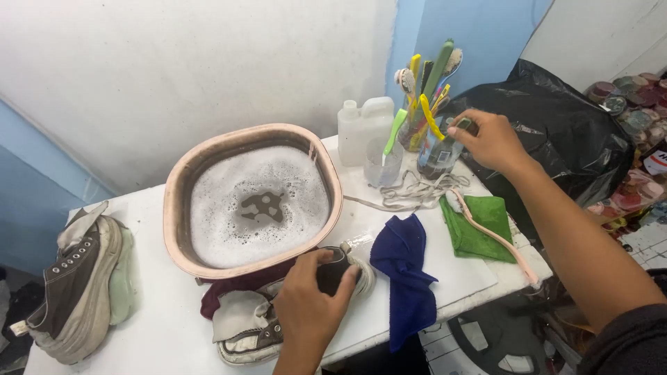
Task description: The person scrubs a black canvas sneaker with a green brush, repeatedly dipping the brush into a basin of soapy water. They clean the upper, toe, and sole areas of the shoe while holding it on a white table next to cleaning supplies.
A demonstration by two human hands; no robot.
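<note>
While my left hand clamps down on the heel end of the brown canvas sneaker, that shoe lies on its side at the near edge of the white table, its long axis running from the toe at lower left up toward the heel at right, so it sits directly under my palm and far from my other arm. My fingers there are curled together over the dark upper, thumb wrapped on the near side. A maroon cloth is bunched beneath the shoe, touching the pink-rimmed basin of soapy water just behind it.

My right hand is stretched away to the far right, fingertips pinched on the top of something green in the clear cup of brushes; I cannot tell exactly which handle it is. Between the two hands lie a blue cloth, a tangle of pale shoelaces, and a green cloth with a pink long-handled brush across it. A white jug stands beside the cup, and the second sneaker rests well apart at the far left
</note>
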